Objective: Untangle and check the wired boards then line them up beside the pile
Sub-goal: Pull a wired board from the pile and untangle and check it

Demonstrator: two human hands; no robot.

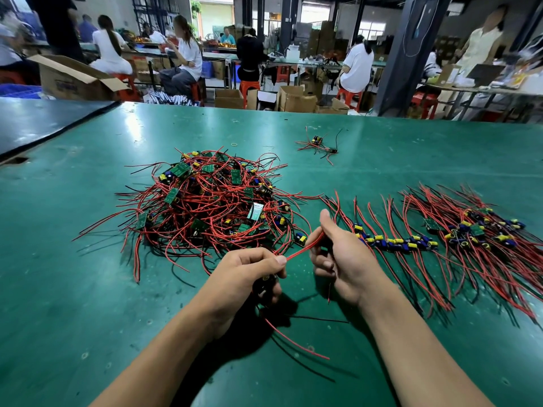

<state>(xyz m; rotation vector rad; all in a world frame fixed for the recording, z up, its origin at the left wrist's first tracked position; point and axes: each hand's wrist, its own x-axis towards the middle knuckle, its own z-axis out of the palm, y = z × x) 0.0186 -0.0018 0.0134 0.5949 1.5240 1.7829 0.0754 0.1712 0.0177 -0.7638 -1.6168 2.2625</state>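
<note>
Nearest the front edge of the green work mat (pixel 88 289), loose red and black wire tails (pixel 296 345) are trailed from the left hand (pixel 252 274). That hand is closed on a small dark wired board (pixel 264 284), mostly hidden in the fingers; component detail cannot be told. A taut red lead (pixel 305 246) is pinched between thumb and forefinger and stretched to the right hand (pixel 340 259), which is clamped on its other end. The hands are held close but apart, probably so the lead is pulled straight and checked.

Just beyond, toward the mat's middle, lies the tangled pile of green boards with red and black wires (pixel 211 201), still large; much sorting is judged left.

Toward the right edge, a row of finished boards with yellow and blue components (pixel 396 240) is laid out with wires combed parallel, next to the pile, so the held one would likely be added there.

Further back, a small separate cluster of wired boards (pixel 318 143) is set well apart, reason unclear.
</note>
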